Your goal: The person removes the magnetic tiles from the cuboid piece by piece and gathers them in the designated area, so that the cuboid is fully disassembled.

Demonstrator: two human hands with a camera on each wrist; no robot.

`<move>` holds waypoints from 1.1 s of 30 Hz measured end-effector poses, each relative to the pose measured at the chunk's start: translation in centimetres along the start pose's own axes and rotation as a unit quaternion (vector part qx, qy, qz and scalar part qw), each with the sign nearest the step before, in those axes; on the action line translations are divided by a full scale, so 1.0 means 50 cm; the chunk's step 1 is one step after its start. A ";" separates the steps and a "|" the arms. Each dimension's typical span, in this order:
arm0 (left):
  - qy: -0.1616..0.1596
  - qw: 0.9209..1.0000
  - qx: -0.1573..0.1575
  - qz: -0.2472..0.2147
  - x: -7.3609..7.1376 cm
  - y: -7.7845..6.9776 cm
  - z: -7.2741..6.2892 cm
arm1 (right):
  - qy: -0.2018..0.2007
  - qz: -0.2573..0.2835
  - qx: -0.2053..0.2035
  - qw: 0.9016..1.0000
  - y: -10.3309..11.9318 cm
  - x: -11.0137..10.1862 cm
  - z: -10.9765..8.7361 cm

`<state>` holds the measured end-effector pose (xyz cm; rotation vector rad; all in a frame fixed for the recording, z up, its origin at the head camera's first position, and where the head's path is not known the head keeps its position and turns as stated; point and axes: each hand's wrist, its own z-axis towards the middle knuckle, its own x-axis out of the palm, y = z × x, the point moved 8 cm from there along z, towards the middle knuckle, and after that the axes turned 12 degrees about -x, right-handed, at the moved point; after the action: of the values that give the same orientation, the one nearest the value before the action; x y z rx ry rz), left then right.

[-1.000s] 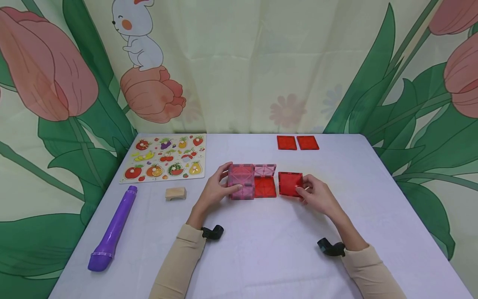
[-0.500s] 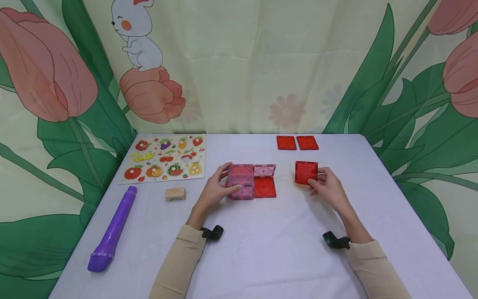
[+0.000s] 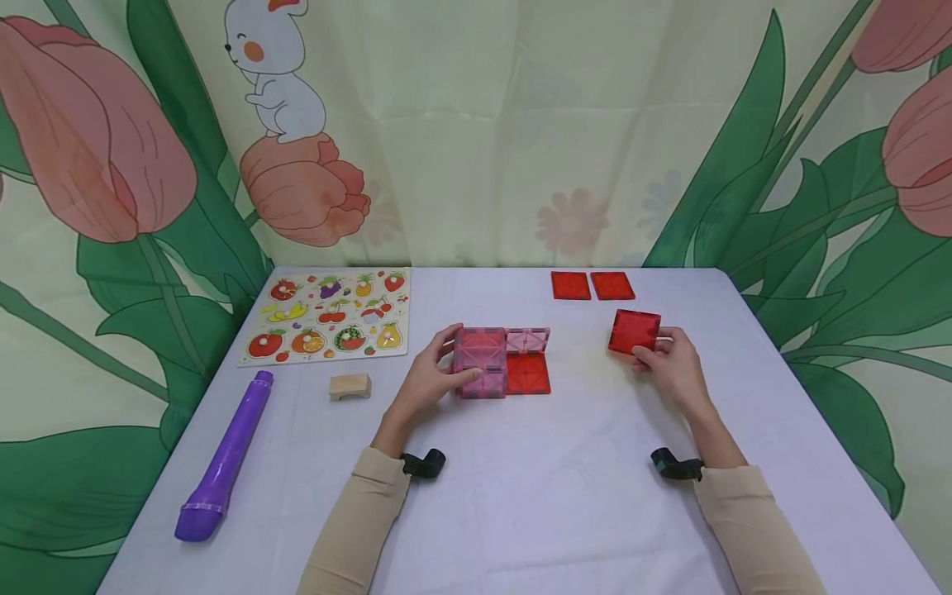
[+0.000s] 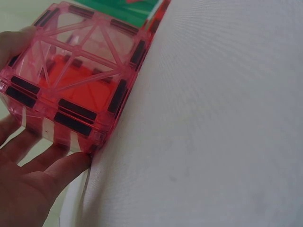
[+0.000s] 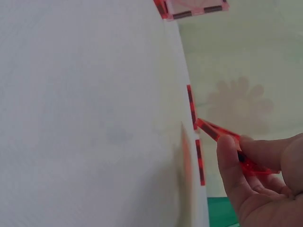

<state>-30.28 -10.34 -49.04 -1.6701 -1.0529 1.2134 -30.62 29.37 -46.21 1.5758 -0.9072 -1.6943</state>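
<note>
My left hand [image 3: 431,373] holds a box of translucent pink magnetic tiles [image 3: 487,383] on the table, thumb on the front and fingers round the left side. In the left wrist view, the fingers lie along one side of the box [image 4: 75,80]. Joined to its right are a flat red magnetic tile [image 3: 528,374] and an upright pink magnetic tile [image 3: 527,340] behind that. Farther right, my right hand [image 3: 678,368] pinches another red magnetic tile [image 3: 633,330] by its lower right corner. The right wrist view shows this tile [image 5: 210,130] tilted and off the table.
Two red magnetic tiles [image 3: 571,285] lie side by side at the back edge. A fruit puzzle board [image 3: 345,314], an arched wooden block [image 3: 349,385] and a purple toy microphone [image 3: 226,454] lie on the left. A printed curtain [image 3: 506,140] hangs behind the white-covered table [image 3: 550,504].
My right hand has carried the red magnetic tile away from the pink box, to the right and toward the back, tilting it a little. The left hand and the box have stayed still.
</note>
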 end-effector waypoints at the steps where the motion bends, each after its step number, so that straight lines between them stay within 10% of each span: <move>1: -0.001 1.000 0.002 0.001 0.000 -0.001 0.000 | -0.002 0.001 0.006 1.000 -0.004 -0.002 0.002; 33: -0.001 1.000 0.004 -0.001 0.001 -0.003 0.000 | -0.083 -0.012 0.099 0.992 -0.121 -0.075 0.116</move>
<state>-30.29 -10.24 -48.94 -1.6607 -1.0488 1.2157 -36.15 36.18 -48.97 1.5942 -1.1759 -1.8199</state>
